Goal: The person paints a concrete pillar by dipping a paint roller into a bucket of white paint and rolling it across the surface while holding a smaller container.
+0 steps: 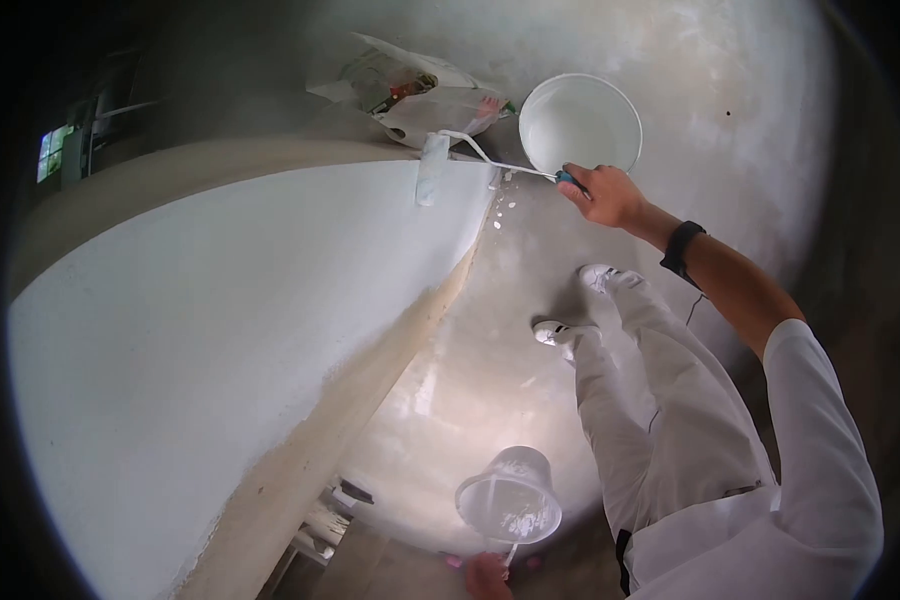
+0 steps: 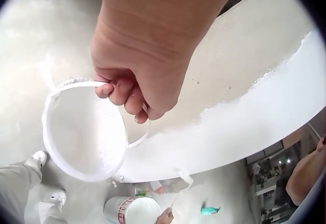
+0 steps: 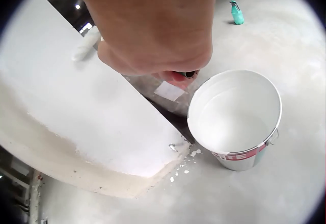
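My right hand (image 1: 604, 196) grips the handle of a paint roller (image 1: 433, 170), whose sleeve lies against the white-coated surface (image 1: 240, 270) near its far edge. In the right wrist view the roller (image 3: 86, 43) shows left of my right hand (image 3: 153, 35). My left hand (image 2: 140, 66) has its fingers curled round the handle of a small white pail (image 2: 47, 127), which hangs below it. The same pail (image 1: 510, 495) and left hand (image 1: 488, 577) appear at the bottom of the head view. A bare, beige band runs along the surface's edge.
A large white bucket (image 1: 581, 78) with pale contents stands on the floor beyond the surface's corner, beside a plastic bag (image 1: 440, 108) of mixed items. White drips (image 3: 186, 172) spot the floor there. A green bottle (image 3: 237, 15) stands farther off. The person's shoes (image 1: 598, 278) are on the floor.
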`<state>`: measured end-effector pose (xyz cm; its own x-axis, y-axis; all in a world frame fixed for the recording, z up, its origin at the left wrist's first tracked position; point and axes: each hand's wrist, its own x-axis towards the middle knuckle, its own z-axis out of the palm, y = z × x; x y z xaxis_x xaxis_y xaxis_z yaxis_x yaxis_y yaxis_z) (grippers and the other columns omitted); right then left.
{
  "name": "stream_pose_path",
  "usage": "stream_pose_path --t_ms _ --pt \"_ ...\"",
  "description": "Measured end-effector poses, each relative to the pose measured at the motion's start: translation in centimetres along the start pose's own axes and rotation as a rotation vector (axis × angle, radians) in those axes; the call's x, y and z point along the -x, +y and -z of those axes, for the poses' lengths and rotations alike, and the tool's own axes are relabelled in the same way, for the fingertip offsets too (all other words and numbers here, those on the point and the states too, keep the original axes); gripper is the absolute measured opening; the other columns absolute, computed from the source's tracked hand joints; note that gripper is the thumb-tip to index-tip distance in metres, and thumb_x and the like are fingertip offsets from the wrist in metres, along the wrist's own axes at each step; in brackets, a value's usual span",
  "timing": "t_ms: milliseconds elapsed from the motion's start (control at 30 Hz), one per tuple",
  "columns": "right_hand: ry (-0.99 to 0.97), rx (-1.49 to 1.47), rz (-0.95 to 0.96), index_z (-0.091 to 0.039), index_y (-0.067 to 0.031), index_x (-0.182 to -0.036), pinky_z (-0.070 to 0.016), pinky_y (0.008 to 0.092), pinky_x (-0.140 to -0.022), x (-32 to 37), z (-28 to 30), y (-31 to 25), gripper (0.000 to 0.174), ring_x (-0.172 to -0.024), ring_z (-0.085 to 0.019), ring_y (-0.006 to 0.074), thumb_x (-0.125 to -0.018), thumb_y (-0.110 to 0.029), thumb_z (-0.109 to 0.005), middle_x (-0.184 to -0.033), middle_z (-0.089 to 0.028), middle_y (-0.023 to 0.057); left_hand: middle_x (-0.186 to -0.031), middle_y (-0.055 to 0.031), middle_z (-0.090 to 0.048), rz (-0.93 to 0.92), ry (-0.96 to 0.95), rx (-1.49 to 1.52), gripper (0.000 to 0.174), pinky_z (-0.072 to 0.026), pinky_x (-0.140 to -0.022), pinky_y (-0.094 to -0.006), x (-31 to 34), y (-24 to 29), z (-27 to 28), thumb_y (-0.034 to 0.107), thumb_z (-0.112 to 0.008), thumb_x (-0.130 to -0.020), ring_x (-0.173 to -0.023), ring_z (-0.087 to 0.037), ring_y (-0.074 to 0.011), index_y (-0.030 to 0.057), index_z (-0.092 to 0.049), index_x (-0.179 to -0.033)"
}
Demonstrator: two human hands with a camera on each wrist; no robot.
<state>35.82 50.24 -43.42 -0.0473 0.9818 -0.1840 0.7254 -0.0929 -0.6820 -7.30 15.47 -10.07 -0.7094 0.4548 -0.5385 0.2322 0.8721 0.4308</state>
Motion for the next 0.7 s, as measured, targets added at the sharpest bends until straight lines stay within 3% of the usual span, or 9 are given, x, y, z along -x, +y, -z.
stream_pose_path --t_ms 100,200,300,567,700 --pt "-0.039 0.090 -0.097 -0.062 -0.0046 -0.101 -0.0503 0.0512 -0.064 -0.5 -1.7 2.4 0.042 -0.069 -0.064 0.0405 -0.098 -0.043 -0.045 -0.072 -0.065 0.0190 -0.065 -0.0028 -0.052 -0.094 -0.025 -0.117 0.021 -0.0379 -0.048 -0.0231 0.9 0.1 -1.7 0.017 -0.054 -0.094 -0.055 -0.047 -0.0085 0.0022 -0.057 -0.079" --pt "-0.027 0.194 -0.182 -0.062 -0.0056 -0.097 -0.0508 0.0515 -0.062 -1.7 -2.7 3.6 0.039 -0.067 -0.064 0.0404 -0.097 -0.042 -0.048 -0.069 -0.065 0.0183 -0.072 0.0036 -0.049 0.015 -0.071 -0.106 0.017 -0.0311 -0.052 -0.0207 3.4 4.1 -5.4 0.020 -0.057 -0.099 -0.061 -0.041 -0.0060 0.0057 -0.060 -0.091" --pt "-0.067 0.213 -0.275 -0.065 -0.0045 -0.093 -0.0522 0.0495 -0.062 -3.4 -3.6 3.1 0.039 -0.068 -0.065 0.0383 -0.096 -0.040 -0.049 -0.071 -0.066 0.0177 -0.070 0.0057 -0.046 0.059 -0.123 -0.098 0.018 -0.0307 -0.051 -0.0193 3.0 4.4 -6.2 0.022 -0.056 -0.101 -0.059 -0.041 -0.0045 0.0082 -0.057 -0.088" --pt "-0.129 0.201 -0.248 -0.069 -0.0051 -0.088 -0.0541 0.0477 -0.068 -1.2 -0.3 0.6 0.039 -0.074 -0.067 0.0371 -0.095 -0.038 -0.050 -0.078 -0.069 0.0176 -0.072 0.0051 -0.048 -0.017 -0.200 -0.157 0.018 -0.0336 -0.053 -0.0213 3.6 6.5 -6.2 0.022 -0.055 -0.101 -0.062 -0.043 -0.0047 0.0062 -0.058 -0.093" --pt "-0.191 -0.013 -0.300 -0.069 -0.0056 -0.090 -0.0519 0.0479 -0.074 1.1 1.1 -2.3 0.040 -0.080 -0.066 0.0390 -0.095 -0.041 -0.051 -0.082 -0.069 0.0176 -0.076 0.0037 -0.053 -0.010 -0.139 -0.119 0.020 -0.0367 -0.056 -0.0215 3.4 7.2 -6.0 0.024 -0.056 -0.100 -0.065 -0.045 -0.0054 0.0046 -0.061 -0.098"
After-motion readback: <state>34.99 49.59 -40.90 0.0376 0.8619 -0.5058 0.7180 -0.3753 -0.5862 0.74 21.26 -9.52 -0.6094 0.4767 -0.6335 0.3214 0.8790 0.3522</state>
